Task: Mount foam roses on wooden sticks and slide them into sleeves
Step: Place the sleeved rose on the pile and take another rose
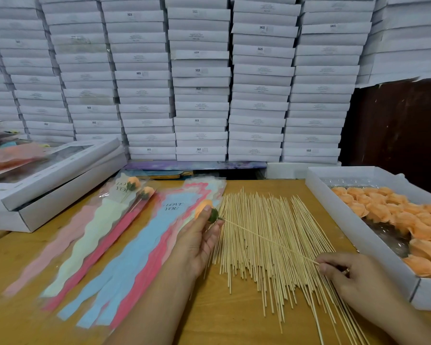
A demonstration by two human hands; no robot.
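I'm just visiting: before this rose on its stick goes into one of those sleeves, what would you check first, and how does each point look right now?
1. Foam rose held: ok, the left hand grips it at the head.
2. Stick meets the rose's green base: ok; how deep it sits, cannot tell.
3. Stick's far end controlled: ok, the right hand pinches it above the loose pile of sticks.
4. Sleeve within reach: ok, the "I LOVE YOU" sleeves lie just under the left hand.
5. Sleeve mouth open: cannot tell.
6. More roses ready: ok, the white box on the right holds many.
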